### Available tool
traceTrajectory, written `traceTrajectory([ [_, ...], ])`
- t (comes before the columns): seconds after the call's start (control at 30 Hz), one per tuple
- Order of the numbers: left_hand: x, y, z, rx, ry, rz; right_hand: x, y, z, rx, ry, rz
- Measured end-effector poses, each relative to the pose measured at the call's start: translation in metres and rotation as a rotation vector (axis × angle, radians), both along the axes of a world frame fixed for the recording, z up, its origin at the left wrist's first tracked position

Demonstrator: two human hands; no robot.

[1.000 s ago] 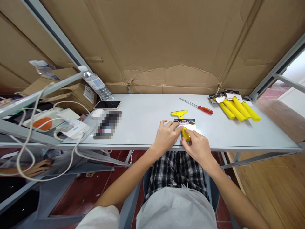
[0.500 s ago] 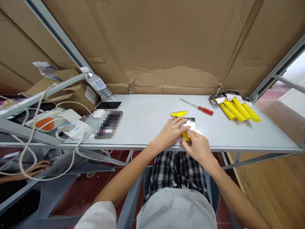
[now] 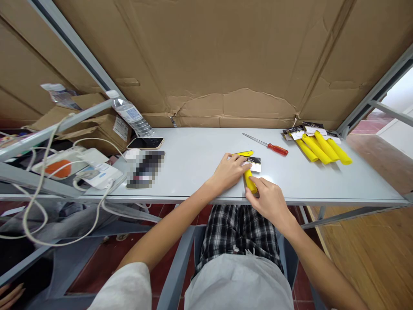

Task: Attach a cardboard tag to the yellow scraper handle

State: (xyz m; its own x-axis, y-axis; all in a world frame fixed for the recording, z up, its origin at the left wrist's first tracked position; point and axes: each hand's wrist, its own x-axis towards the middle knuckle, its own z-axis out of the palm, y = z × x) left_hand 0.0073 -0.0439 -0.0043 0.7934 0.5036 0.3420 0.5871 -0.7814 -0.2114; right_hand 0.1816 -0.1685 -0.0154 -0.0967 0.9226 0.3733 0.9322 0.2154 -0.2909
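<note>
A yellow scraper with a black-and-white label card around its handle lies near the front edge of the grey table. My left hand presses on the card and the scraper's neck, just behind its yellow blade head. My right hand pinches the near end of the yellow handle.
A red-handled screwdriver lies behind the scraper. Several carded yellow scrapers are piled at the back right. A phone, a water bottle, a power strip and cables sit left. Cardboard walls the back.
The label card has slid up the handle toward the blade and looks narrower, folded around it. My left hand moved forward over it; my right hand stayed on the handle's end.
</note>
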Motion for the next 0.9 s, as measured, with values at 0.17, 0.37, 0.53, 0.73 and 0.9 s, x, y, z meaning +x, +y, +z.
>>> traceTrajectory([
  [0.17, 0.003, 0.002, 0.002, 0.015, 0.023, 0.082, -0.002, -0.002, 0.001, 0.032, -0.019, 0.005],
  [0.37, 0.006, 0.002, 0.0, -0.017, 0.016, 0.189, -0.004, -0.002, 0.002, 0.058, -0.043, 0.009],
  [0.53, 0.006, 0.001, 0.001, -0.029, 0.015, 0.223, -0.005, -0.003, 0.002, 0.001, -0.043, -0.018],
  [0.73, -0.003, 0.021, 0.008, -0.052, 0.02, -0.022, -0.005, -0.003, 0.014, -0.11, -0.078, -0.072],
  [0.9, -0.004, 0.039, 0.011, -0.109, 0.078, -0.237, -0.006, 0.008, 0.029, -0.217, -0.127, -0.105],
])
